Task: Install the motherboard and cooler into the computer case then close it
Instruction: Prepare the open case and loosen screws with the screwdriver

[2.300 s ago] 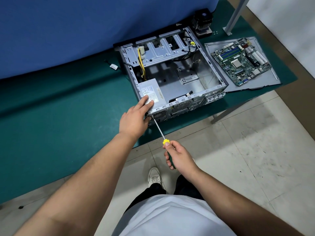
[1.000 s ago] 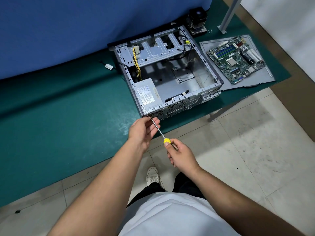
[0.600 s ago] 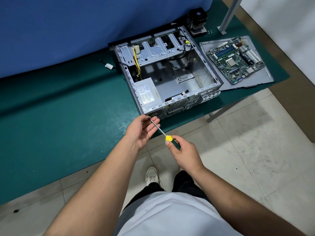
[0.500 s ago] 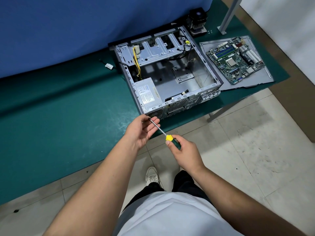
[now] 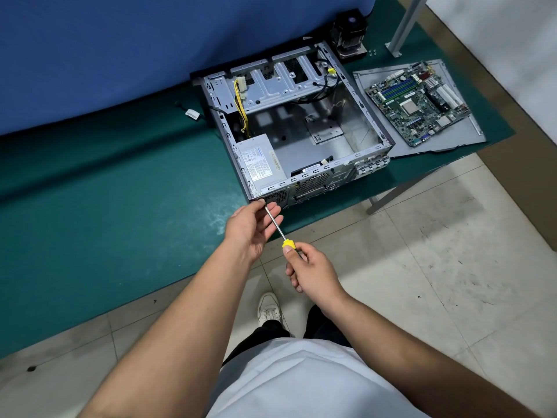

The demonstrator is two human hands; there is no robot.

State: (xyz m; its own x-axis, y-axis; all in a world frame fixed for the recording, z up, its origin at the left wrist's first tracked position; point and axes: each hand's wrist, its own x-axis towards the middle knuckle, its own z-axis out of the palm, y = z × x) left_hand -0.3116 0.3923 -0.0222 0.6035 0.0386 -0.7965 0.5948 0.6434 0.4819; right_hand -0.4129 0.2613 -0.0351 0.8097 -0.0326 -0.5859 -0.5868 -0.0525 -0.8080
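At near corner of computer case [image 5: 301, 140], on green table [image 5: 120, 206]: left hand [image 5: 251, 229] withdrawn from top of power supply [image 5: 262, 164], where it lay about two seconds ago, and now cupped under shaft of screwdriver [image 5: 275, 223]. Screwdriver tip drawn back off the rear panel by a small amount over the same interval, now just at the case's lower corner. Judged: driving at that corner paused or finished, tool being steadied or reset; whether a screw sits on the tip, too small to tell.

Grip, left: fingers loosely curved, palm up, shaft resting across fingertips, thumb near the tip; not clamped, more a guide than a hold. Grip, right: right hand [image 5: 313, 274] wrapped firmly round the handle, thumb pressed against the yellow collar, handle body mostly hidden in the fist.

Task items: case open on its side, bay bare, no board fitted. Motherboard [image 5: 417, 102] lying apart on grey side panel [image 5: 452, 137], right of the case. Cooler [image 5: 351, 34] standing beyond the case's far corner, by blue backdrop [image 5: 150, 40]. Judged: installation proper not yet begun.
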